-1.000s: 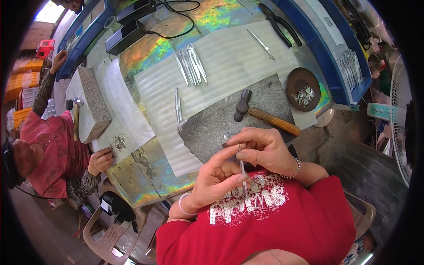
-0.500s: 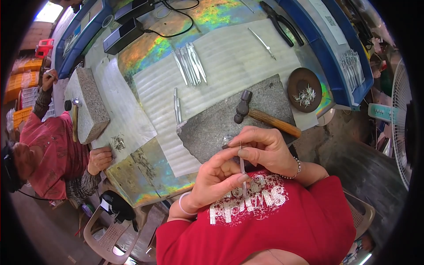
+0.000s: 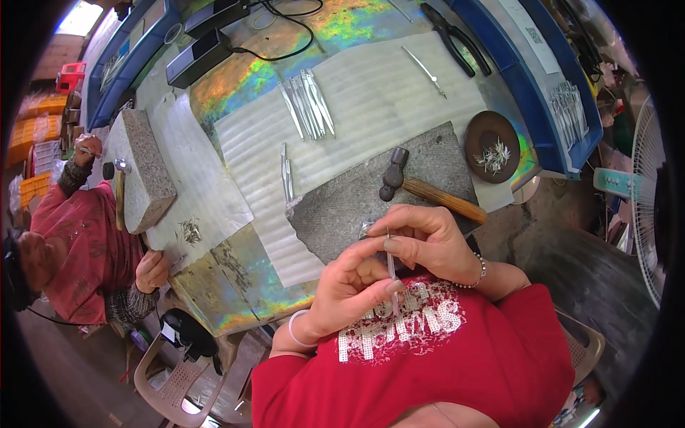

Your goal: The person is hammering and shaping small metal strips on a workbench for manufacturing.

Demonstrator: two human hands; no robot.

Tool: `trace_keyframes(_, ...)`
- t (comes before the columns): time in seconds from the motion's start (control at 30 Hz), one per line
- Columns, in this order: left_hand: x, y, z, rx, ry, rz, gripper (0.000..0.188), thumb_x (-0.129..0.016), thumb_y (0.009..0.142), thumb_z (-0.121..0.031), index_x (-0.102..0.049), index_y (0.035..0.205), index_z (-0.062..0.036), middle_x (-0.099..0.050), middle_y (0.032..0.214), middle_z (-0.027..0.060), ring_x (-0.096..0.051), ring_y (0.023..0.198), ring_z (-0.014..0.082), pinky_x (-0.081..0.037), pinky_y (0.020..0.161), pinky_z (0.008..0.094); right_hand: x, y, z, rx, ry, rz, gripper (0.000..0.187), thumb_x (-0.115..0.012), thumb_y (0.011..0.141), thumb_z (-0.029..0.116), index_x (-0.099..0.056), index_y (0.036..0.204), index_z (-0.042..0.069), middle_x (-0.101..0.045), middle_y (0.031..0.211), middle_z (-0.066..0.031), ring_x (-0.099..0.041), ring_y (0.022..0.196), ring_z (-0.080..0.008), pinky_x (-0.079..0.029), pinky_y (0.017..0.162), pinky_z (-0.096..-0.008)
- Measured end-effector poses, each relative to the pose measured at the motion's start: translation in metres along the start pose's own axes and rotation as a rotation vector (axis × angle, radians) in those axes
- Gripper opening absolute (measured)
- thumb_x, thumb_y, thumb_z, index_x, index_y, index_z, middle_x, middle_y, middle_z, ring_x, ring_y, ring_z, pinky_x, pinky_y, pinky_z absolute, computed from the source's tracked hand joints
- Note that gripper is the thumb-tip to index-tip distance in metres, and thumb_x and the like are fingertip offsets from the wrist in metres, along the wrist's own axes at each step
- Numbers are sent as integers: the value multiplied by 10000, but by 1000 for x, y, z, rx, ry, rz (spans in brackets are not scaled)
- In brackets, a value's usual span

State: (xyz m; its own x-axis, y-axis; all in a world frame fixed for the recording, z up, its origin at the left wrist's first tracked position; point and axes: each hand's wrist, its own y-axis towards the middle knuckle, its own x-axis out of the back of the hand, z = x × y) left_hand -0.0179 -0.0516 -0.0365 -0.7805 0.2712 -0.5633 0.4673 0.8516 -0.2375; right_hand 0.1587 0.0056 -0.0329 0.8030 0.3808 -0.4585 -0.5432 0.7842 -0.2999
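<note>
Just in front of my red shirt, both hands are closed on a slim silvery metal part [image 3: 391, 267], held roughly upright. My left hand [image 3: 351, 284] has its thumb against the part's lower length and its fingers curled. From the other side, my right hand [image 3: 432, 242] pinches the top end between thumb and fingers. Something small and shiny shows past the fingertips, too hidden to name. Beyond the hands lies a grey stone block [image 3: 342, 207], with a ball-peen hammer [image 3: 435, 192] resting on it, head to the left and wooden handle to the right.
Several slim metal parts [image 3: 307, 107] lie on white foam sheeting [image 3: 250, 157]; another [image 3: 287, 175] lies by the stone. A brown dish [image 3: 477, 167] holds small metal pins. Pliers [image 3: 457, 39] and a blue bin [image 3: 524, 78] are at right. A co-worker [image 3: 85, 257] sits left beside a granite block [image 3: 146, 160].
My hands and the metal part stay almost still. On the left, the co-worker's near hand has shifted slightly downward and left, and the far hand has moved a little nearer.
</note>
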Motion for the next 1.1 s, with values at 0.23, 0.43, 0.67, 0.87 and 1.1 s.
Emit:
trace_keyframes(0.23, 0, -2, 1, -38, 147, 12, 540, -546, 856, 82, -316, 1336, -8, -633, 869, 169, -648, 787, 213, -529, 703, 308, 1, -2, 3, -28, 28, 32, 195, -602, 889, 73, -610, 1070, 2, -573, 826, 26, -521, 759, -5, -433, 635, -152)
trace_keyframes(0.43, 0, -1, -4, 41, -49, 13, 529, -553, 859, 62, -318, 1328, -10, -632, 851, 162, -648, 775, 209, -536, 684, 308, 2, -3, 3, -71, 54, 40, 213, -595, 891, 63, -585, 1089, -16, -579, 846, 13, -538, 775, -20, -449, 656, -163)
trace_keyframes(0.67, -2, 1, -3, 32, -34, -1, 494, -535, 868, 62, -321, 1306, -15, -623, 837, 162, -646, 770, 209, -538, 677, 310, -1, -2, 3, -62, 106, 36, 216, -591, 891, 54, -570, 1093, -20, -589, 861, -3, -561, 795, -32, -469, 673, -171)
trace_keyframes(0.87, -2, 3, -4, 5, -1, 10, 494, -526, 870, 66, -315, 1308, -16, -622, 843, 164, -645, 773, 210, -537, 674, 310, -1, -2, 3, -67, 93, 43, 226, -589, 892, 52, -562, 1104, -22, -590, 874, -7, -563, 804, -37, -470, 681, -172)
trace_keyframes(1.1, -1, 0, -8, 108, -16, 5, 504, -522, 887, 41, -291, 1333, -3, -631, 846, 127, -625, 794, 156, -505, 701, 262, 28, -10, 25, 49, -240, -227, 252, -598, 858, 38, -565, 1108, 26, -572, 830, 9, -498, 643, -12, -402, 537, -156)
